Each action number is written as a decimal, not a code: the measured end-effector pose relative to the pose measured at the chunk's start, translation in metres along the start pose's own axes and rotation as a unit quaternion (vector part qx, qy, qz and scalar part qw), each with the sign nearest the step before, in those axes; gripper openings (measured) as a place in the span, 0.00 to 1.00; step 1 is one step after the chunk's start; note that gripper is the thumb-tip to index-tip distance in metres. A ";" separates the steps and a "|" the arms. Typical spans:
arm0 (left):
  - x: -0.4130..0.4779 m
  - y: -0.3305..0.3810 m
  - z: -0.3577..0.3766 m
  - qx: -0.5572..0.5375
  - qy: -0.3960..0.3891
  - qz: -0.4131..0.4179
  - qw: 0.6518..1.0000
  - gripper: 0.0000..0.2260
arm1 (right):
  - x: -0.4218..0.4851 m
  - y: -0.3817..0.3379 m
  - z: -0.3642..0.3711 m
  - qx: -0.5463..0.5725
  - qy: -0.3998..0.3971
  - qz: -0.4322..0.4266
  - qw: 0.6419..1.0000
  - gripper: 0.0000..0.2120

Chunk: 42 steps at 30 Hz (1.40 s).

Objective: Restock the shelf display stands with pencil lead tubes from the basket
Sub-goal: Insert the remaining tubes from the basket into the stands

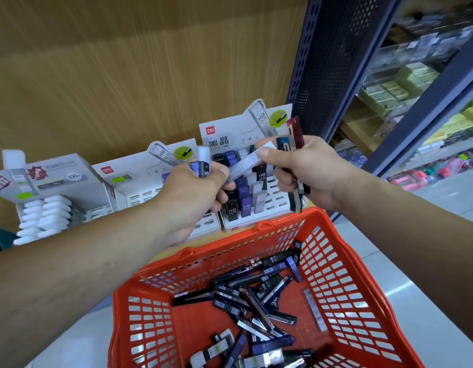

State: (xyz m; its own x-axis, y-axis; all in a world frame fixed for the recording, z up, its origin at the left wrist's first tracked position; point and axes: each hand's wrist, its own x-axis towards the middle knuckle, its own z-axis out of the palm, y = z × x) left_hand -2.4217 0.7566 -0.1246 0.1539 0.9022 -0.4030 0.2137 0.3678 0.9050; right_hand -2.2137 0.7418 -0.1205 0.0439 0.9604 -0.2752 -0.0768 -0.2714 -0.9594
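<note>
A red basket [153, 312] with slotted walls sits low in the view, and a loose heap of lead tubes [259, 296], black, blue, clear and white, lies criss-crossed on its floor. Above its far rim, the left hand [192, 192] has its fingers curled round a dark tube [203, 170] standing upright in the fist. The right hand [307, 171] curls its fingers round a bundle of tubes [296, 134] and pinches a pale tube [246, 163] between thumb and forefinger; that tube slants down to the left thumb. Behind the hands, three cardboard stands line a wooden shelf [174, 251]: the right stand [230, 134] holds upright black, blue and grey tubes, the middle stand [139, 171] shows open slots, and the left stand [60, 176] holds rows of white pieces. A wood-grain panel [123, 62] backs them. To the right stand a dark perforated post [333, 62], blurred stocked shelves [405, 75] and a pale tiled floor [448, 197].
</note>
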 end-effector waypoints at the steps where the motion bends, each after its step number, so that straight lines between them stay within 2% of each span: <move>1: -0.002 -0.001 0.002 0.016 -0.012 0.009 1.000 0.07 | 0.001 -0.001 -0.004 -0.020 0.031 -0.005 0.999 0.07; 4: -0.003 -0.005 0.003 0.053 -0.021 0.021 0.998 0.08 | 0.004 -0.006 -0.026 -0.122 0.086 -0.032 0.988 0.07; 6: -0.004 -0.007 0.004 0.065 -0.033 0.007 0.997 0.11 | 0.002 -0.010 -0.042 -0.193 0.117 -0.057 0.972 0.09; 10: -0.006 -0.008 0.008 0.090 -0.067 -0.014 0.994 0.15 | 0.007 -0.002 -0.059 -0.278 0.167 -0.119 0.939 0.06; 14: -0.009 -0.013 0.014 0.111 -0.116 -0.016 0.987 0.12 | 0.020 0.015 -0.055 -0.344 0.134 -0.143 0.918 0.07; 25: -0.006 -0.017 0.004 0.121 -0.099 -0.031 0.987 0.14 | 0.037 0.027 -0.045 -0.446 0.071 -0.124 0.884 0.07; 30: -0.005 -0.016 0.002 0.115 -0.102 -0.029 0.988 0.14 | 0.035 0.029 -0.035 -0.488 0.036 -0.141 0.861 0.08; 35: -0.005 -0.015 -0.001 0.109 -0.097 -0.027 0.989 0.12 | 0.043 0.032 -0.033 -0.499 0.091 -0.144 0.850 0.09; 39: -0.005 -0.013 -0.002 0.099 -0.093 -0.031 0.990 0.12 | 0.046 0.040 -0.028 -0.555 0.100 -0.192 0.803 0.09; 42: -0.005 -0.012 -0.002 0.100 -0.091 -0.034 0.990 0.12 | 0.049 0.042 -0.028 -0.561 0.114 -0.183 0.800 0.11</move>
State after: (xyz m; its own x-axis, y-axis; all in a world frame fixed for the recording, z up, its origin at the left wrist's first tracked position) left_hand -2.4274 0.7478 -0.1335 0.3005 0.8144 -0.4965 0.4135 0.3578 0.8372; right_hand -2.1868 0.7762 -0.1760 0.0492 0.9866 0.1555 0.9183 0.0165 -0.3955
